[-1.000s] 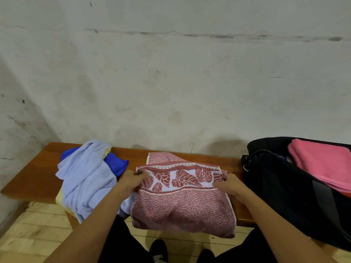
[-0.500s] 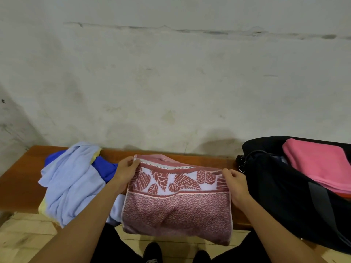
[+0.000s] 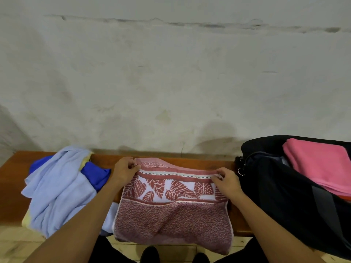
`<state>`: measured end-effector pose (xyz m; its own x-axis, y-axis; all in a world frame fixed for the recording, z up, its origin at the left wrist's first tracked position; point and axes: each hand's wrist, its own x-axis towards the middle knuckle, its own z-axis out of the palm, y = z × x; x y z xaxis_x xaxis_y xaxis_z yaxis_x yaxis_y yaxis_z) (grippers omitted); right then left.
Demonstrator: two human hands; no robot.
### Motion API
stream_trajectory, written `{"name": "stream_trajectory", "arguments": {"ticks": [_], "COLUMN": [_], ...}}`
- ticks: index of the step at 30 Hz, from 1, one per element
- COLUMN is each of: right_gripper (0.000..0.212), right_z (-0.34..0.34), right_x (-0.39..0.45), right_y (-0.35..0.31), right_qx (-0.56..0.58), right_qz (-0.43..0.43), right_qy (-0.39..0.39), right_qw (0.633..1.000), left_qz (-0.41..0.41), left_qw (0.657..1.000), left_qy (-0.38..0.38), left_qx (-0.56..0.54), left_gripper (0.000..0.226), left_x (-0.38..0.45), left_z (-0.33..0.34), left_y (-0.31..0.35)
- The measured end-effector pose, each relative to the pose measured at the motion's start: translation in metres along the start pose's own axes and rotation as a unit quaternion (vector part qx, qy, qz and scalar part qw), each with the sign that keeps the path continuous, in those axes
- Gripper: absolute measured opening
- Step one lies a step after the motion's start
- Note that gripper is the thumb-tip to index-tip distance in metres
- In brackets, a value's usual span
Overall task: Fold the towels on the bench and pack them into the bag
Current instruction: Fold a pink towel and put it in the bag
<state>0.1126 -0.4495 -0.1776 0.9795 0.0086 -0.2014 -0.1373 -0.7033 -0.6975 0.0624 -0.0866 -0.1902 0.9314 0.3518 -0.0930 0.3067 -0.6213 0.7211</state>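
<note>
Patterned towel (image 3: 173,215): dusty red with a white leaf band; lies across the middle of the bench, its near half hanging over the front edge; far edge partly doubled, the layer beneath mostly hidden.
Left hand (image 3: 124,170): fingers curled, pinching the towel's far left corner.
Right hand (image 3: 226,180): fingers curled, pinching the far right corner; fingertips tucked into the fabric, hard to make out.
Bench (image 3: 13,188): brown wood against the wall; right end hidden under the bag.
Light blue towel (image 3: 57,188): crumpled heap on the left, draping over the front edge.
Dark blue cloth (image 3: 96,174): under the heap, mostly covered.
Yellow cloth (image 3: 25,221): only slivers showing.
Bag (image 3: 281,196): black, open, on the right, cut off by the frame.
Pink towel (image 3: 321,166): folded, inside the bag, partly cut off.
Wall (image 3: 171,82): pale, stained, cracked.
</note>
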Motion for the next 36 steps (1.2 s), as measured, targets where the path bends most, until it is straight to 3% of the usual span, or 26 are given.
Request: {"name": "stream_trajectory", "arguments": {"ticks": [2, 5, 9, 12, 16, 24, 29, 36], "right_gripper": [0.013, 0.026, 0.026, 0.018, 0.016, 0.021, 0.016, 0.031], "right_z": [0.002, 0.003, -0.004, -0.012, -0.025, -0.043, -0.048, -0.04], "right_x": [0.004, 0.006, 0.009, 0.012, 0.012, 0.012, 0.006, 0.008], "right_y": [-0.002, -0.005, -0.009, -0.008, -0.009, -0.014, -0.016, -0.01], "right_qx": [-0.058, -0.1, -0.114, -0.129, -0.1, -0.089, -0.086, -0.124], "right_qz": [-0.029, -0.057, -0.049, -0.051, -0.034, -0.055, -0.061, -0.037], "right_qy": [0.006, 0.012, -0.032, -0.063, -0.064, -0.032, -0.049, -0.084], "right_qw": [0.998, 0.993, 0.992, 0.988, 0.992, 0.994, 0.993, 0.988], "left_qz": [-0.011, -0.028, -0.044, -0.082, -0.089, -0.106, -0.076, -0.075], "left_qw": [0.999, 0.992, 0.981, 0.967, 0.957, 0.915, 0.938, 0.961], "left_qy": [-0.019, -0.076, -0.129, -0.116, -0.044, -0.067, -0.104, -0.105], "left_qx": [-0.037, -0.101, -0.141, -0.212, -0.272, -0.384, -0.321, -0.243], "left_gripper": [0.02, 0.008, 0.011, 0.014, 0.014, 0.028, 0.026, 0.015], "left_x": [0.003, 0.0, -0.007, -0.01, -0.015, -0.021, -0.022, -0.006], "left_z": [-0.002, -0.006, -0.012, -0.013, -0.018, -0.032, -0.032, -0.019], "left_y": [0.001, 0.009, 0.024, 0.024, 0.021, 0.019, 0.027, 0.035]}}
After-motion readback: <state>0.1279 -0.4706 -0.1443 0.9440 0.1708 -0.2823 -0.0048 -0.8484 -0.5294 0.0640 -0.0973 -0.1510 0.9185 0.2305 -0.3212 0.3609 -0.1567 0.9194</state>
